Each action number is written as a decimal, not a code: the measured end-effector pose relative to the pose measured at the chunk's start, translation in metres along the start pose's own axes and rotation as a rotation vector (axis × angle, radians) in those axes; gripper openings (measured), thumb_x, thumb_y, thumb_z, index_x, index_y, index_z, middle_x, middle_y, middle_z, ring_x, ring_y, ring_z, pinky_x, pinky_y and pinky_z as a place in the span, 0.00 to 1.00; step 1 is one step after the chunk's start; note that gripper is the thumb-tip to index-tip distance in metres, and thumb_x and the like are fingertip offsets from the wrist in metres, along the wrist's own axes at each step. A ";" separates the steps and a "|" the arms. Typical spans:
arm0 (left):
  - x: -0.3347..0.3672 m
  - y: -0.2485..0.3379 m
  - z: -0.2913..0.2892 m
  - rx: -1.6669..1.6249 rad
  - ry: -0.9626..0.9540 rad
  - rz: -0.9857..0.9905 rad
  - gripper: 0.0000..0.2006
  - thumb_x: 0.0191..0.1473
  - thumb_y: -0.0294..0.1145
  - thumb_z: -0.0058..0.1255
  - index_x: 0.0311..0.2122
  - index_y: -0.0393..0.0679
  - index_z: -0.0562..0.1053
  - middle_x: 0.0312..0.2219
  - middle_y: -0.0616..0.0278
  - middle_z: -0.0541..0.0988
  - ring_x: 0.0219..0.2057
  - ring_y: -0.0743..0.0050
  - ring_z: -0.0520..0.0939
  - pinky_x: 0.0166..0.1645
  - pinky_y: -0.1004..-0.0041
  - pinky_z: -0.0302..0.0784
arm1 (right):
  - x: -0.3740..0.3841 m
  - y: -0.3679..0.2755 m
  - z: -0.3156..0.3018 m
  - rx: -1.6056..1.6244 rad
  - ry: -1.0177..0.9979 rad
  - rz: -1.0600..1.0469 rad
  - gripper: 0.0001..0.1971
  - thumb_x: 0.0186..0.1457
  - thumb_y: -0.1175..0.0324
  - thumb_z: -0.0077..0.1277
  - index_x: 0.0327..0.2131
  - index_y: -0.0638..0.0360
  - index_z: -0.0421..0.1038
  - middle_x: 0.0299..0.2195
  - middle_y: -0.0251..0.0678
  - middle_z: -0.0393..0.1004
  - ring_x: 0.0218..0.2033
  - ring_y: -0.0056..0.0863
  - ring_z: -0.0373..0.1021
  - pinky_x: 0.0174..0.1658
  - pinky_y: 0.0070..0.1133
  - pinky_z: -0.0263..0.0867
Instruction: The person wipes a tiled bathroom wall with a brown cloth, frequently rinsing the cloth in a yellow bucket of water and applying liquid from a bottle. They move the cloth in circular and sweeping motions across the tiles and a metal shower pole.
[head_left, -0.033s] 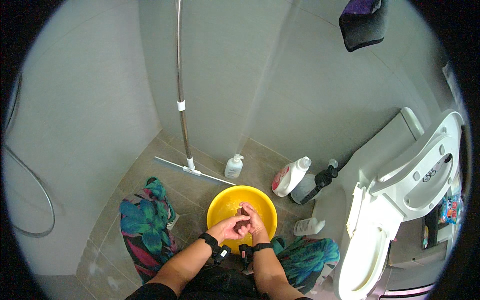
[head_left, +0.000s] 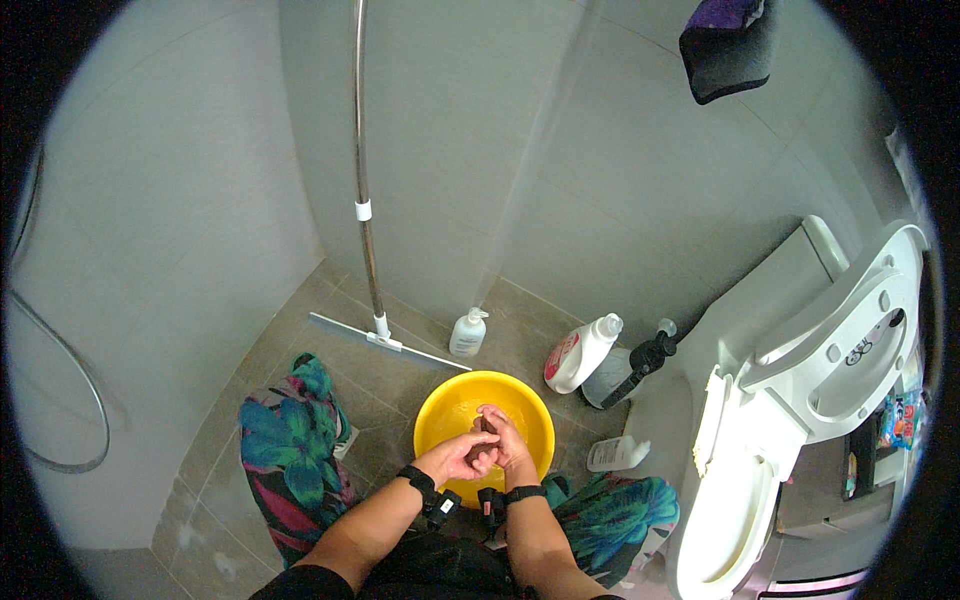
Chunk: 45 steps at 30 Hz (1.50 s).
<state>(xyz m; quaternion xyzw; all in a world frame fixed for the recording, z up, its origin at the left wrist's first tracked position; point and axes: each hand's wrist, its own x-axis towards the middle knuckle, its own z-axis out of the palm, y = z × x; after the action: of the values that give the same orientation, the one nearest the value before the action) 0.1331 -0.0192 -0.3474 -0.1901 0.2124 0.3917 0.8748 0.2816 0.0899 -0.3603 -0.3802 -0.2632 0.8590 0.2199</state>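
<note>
Over a round yellow basin [head_left: 427, 408], my left hand [head_left: 460, 457] and my right hand [head_left: 510, 440] come together, fingers curled towards each other and touching. A dark reddish-brown patch shows between the palms; whether it is a small held thing or shaded skin, I cannot make out. The basin's bottom glistens as if wet. Both wrists carry black bands with small black devices [head_left: 442, 508]. Just beyond the basin's far rim, a white pump bottle [head_left: 468, 333] stands on the floor.
A floor squeegee [head_left: 385, 340] leans on the wall behind the basin. To the right are a white bottle with a red label [head_left: 582, 353], a grey spray bottle [head_left: 625, 370], a small white bottle [head_left: 615, 454] and a toilet [head_left: 735, 510] with its lid up. A shower hose [head_left: 85, 375] hangs left.
</note>
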 end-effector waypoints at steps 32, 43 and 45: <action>-0.021 -0.057 0.010 1.373 0.538 0.558 0.18 0.80 0.48 0.70 0.52 0.41 0.91 0.34 0.61 0.92 0.28 0.68 0.86 0.31 0.58 0.75 | 0.000 0.032 0.033 -1.312 0.516 -0.352 0.14 0.86 0.61 0.58 0.57 0.62 0.86 0.50 0.64 0.94 0.54 0.68 0.90 0.61 0.52 0.86; -0.034 -0.041 0.050 1.181 0.476 0.347 0.10 0.76 0.36 0.73 0.49 0.42 0.84 0.29 0.63 0.84 0.25 0.70 0.85 0.32 0.61 0.82 | 0.002 0.031 -0.015 -0.919 0.533 -0.436 0.24 0.95 0.51 0.54 0.68 0.64 0.83 0.55 0.55 0.93 0.55 0.54 0.91 0.62 0.46 0.86; -0.043 -0.036 0.052 0.935 0.400 0.340 0.12 0.75 0.33 0.75 0.55 0.44 0.83 0.33 0.67 0.83 0.30 0.73 0.86 0.39 0.60 0.95 | -0.002 0.022 -0.017 -0.710 0.523 -0.375 0.25 0.96 0.49 0.53 0.70 0.64 0.83 0.56 0.53 0.93 0.55 0.52 0.91 0.63 0.45 0.86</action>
<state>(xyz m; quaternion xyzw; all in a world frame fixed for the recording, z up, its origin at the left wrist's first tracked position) 0.1460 -0.0415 -0.2758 0.1861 0.5547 0.3475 0.7327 0.2923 0.0768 -0.3825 -0.5813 -0.5400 0.5371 0.2863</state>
